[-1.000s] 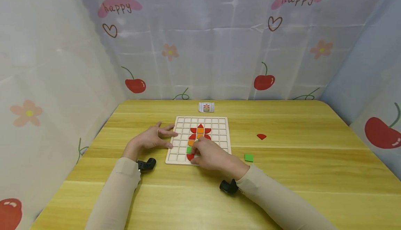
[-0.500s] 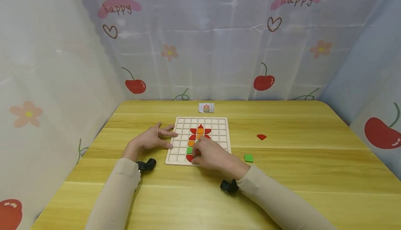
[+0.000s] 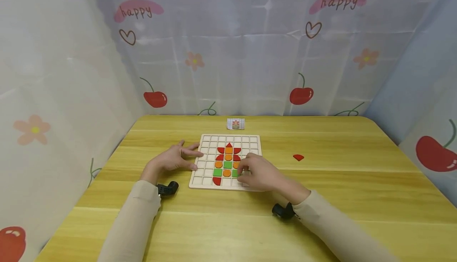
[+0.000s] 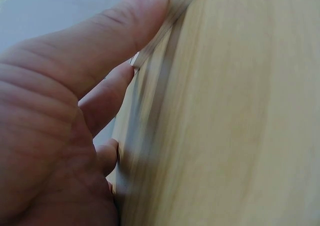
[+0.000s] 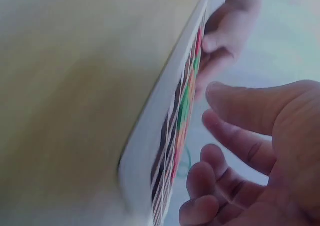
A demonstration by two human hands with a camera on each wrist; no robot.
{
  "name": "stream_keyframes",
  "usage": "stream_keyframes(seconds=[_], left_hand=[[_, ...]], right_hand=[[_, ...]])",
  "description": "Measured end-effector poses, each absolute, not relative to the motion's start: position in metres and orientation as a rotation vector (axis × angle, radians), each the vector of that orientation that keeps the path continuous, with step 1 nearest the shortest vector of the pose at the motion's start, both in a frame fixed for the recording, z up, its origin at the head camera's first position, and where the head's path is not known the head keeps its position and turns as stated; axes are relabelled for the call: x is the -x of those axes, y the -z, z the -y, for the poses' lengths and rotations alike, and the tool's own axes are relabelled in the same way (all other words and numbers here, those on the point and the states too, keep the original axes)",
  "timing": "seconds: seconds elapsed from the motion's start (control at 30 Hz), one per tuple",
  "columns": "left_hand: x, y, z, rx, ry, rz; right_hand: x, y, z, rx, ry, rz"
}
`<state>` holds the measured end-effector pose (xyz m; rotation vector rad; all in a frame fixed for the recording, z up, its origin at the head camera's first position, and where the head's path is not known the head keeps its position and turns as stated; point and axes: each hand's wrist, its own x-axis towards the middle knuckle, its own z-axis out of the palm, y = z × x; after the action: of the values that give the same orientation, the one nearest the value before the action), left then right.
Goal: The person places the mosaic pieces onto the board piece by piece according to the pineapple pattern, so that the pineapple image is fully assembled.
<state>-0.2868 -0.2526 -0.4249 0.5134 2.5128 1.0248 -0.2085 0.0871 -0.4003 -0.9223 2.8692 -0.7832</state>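
A square wooden grid board [image 3: 208, 165] lies on the table, bearing red, orange and green flat pieces in a figure. My left hand [image 3: 171, 159] rests at its left edge with spread fingers; in the left wrist view, the thumb [image 4: 110, 28] and fingertips touch that edge. My right hand [image 3: 264, 173] hovers over the board's right part, fingertips beside a green square [image 3: 234, 173]. In the right wrist view, its thumb [image 5: 245, 103] and bent fingers stand apart, with nothing visible between them. An orange disc [image 3: 227, 173] and a red quarter piece [image 3: 216, 181] sit nearby on the board.
On the table to the board's right lies a loose red quarter piece [image 3: 298, 157]. Behind the board is a small printed card [image 3: 235, 124] with a similar figure. Black wrist cameras [image 3: 283, 211] hang under both wrists. A patterned curtain [image 3: 250, 67] surrounds the table [image 3: 339, 151].
My right hand has shifted right, uncovering the orange disc and green squares. The loose green square on the table has dropped from sight, its spot now behind the hand. My left hand stays put.
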Motion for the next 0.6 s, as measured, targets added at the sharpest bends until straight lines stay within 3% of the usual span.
stream_keyframes(seconds=[0.27,0.6], left_hand=[[0.285,0.423,0.252,-0.508,-1.019,-2.517],[0.284,0.422,0.251,-0.51,-1.023,-2.509]], right_hand=[[0.209,0.399,-0.138,0.762,0.847,-2.827],[0.209,0.401,-0.204,0.896,0.869,-2.763]])
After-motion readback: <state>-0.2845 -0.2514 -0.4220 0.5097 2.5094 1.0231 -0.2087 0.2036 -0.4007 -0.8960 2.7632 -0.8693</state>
